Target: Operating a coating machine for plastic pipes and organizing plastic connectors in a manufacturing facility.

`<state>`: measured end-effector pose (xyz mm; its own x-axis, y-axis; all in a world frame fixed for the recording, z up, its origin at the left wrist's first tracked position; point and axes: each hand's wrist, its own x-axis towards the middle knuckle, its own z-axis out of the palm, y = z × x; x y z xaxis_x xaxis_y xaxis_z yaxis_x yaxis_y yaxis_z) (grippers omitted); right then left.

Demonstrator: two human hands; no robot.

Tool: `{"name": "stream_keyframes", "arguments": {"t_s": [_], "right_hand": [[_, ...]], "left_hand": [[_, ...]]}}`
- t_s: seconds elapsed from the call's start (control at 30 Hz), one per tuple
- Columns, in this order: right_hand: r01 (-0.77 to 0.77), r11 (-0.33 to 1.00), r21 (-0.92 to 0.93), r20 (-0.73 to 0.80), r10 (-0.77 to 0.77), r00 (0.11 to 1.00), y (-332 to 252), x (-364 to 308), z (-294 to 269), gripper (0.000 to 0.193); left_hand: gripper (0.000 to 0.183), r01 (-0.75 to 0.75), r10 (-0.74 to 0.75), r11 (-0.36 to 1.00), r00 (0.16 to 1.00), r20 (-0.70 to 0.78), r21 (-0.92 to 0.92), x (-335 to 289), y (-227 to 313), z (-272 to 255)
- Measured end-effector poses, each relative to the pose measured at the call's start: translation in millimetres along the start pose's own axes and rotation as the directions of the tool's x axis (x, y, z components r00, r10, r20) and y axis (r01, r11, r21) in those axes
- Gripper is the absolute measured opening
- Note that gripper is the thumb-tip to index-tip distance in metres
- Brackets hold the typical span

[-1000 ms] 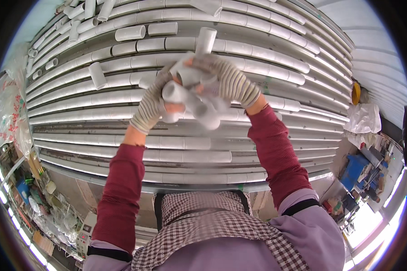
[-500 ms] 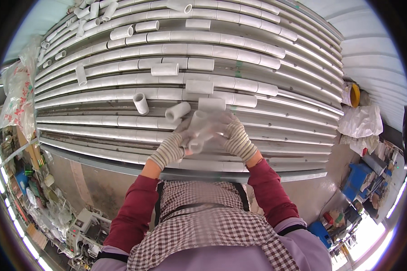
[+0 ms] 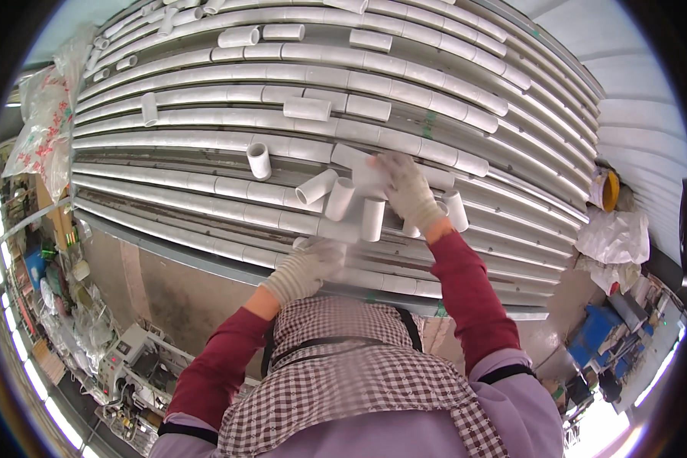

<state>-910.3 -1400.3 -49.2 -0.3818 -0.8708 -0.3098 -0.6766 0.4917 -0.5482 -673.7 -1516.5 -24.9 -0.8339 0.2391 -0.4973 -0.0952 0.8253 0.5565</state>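
Short white tubes lie in long rows on a ribbed metal rack (image 3: 504,187). My right hand (image 3: 406,187), in a striped knit glove, is closed on a white tube (image 3: 369,177), smeared by motion. Loose below it are one slanting tube (image 3: 340,199), one nearly upright tube (image 3: 372,219) and another tube (image 3: 456,211) right of the wrist. My left hand (image 3: 313,269), gloved alike, is low over the nearest rows. A tube end (image 3: 301,243) shows beside its knuckles; its blurred fingers hide whether it grips anything.
More loose tubes lie across the rows, such as one standing tube (image 3: 259,161). A clear plastic bag (image 3: 42,126) hangs at the rack's left end. Beyond the right end are a yellow-rimmed bucket (image 3: 607,189) and a white sack (image 3: 614,237). A machine (image 3: 126,355) stands at lower left.
My hands were together over a cluster of tubes and have parted, right hand farther away, left hand nearer. Several tubes now lie loose between them. The whole view has shifted a little.
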Motion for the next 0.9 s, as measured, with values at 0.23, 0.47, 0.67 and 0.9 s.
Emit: {"name": "stream_keyframes", "arguments": {"t_s": [0.23,0.47,0.67,0.9], "right_hand": [[-0.463,0.886,0.033,-0.683,0.358,0.636,45,-80,-25,0.051],[-0.409,0.853,0.325,-0.423,0.518,0.743,109,-118,1,0.053],[-0.057,0.390,0.919,-0.372,0.905,0.205,113,-165,2,0.046],[-0.324,0.192,0.926,-0.160,0.979,0.123,78,-244,91,0.043]], "left_hand": [[0.054,0.361,-0.359,0.930,0.841,-0.406,-0.074,50,-24,-70],[0.054,-0.065,0.066,0.997,0.998,-0.004,0.032,90,-6,-77],[0.049,-0.225,0.151,0.963,0.907,-0.394,-0.150,60,-31,-38],[0.040,-0.284,0.276,0.954,0.958,-0.083,-0.097,24,32,6]]}}
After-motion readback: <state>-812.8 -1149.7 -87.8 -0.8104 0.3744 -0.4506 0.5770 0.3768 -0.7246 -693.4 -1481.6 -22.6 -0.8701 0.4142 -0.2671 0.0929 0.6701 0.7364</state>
